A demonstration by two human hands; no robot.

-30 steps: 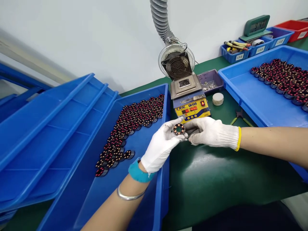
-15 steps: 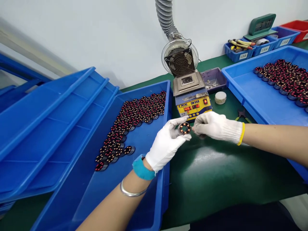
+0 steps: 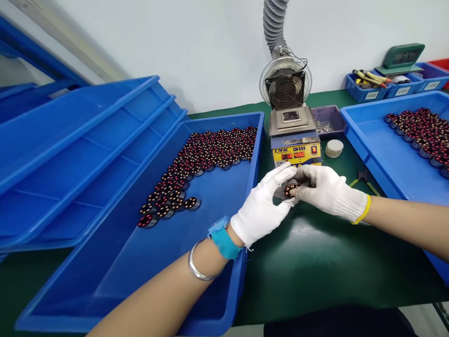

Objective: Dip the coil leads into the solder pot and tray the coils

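A small round motor stator point(image 3: 291, 189), dark with copper-coloured ends round its face, is held up between my two gloved hands in front of the solder pot. My left hand point(image 3: 268, 201), in a white glove, grips it from the left with curved fingers and thumb. From the right, my right hand point(image 3: 321, 189) closes on the same stator. Its bare thumb tip lies against the face, and its other fingers are partly hidden behind. The solder pot point(image 3: 296, 150), with a yellow front and lit red digits, stands just beyond my fingertips.
Many stators point(image 3: 210, 152) fill the far part of the left blue tray point(image 3: 242, 262); more stators sit in the right blue tray point(image 3: 379, 154). Stacked trays point(image 3: 87, 164) lean at the left. Near the pot are a white round pad point(image 3: 334, 148), pliers point(image 3: 363, 177) and a purple bin point(image 3: 329, 119).
The right hand has come in from beside the stator and now closes on it, thumb on its face. The stator has turned a little. The whole view has shifted.
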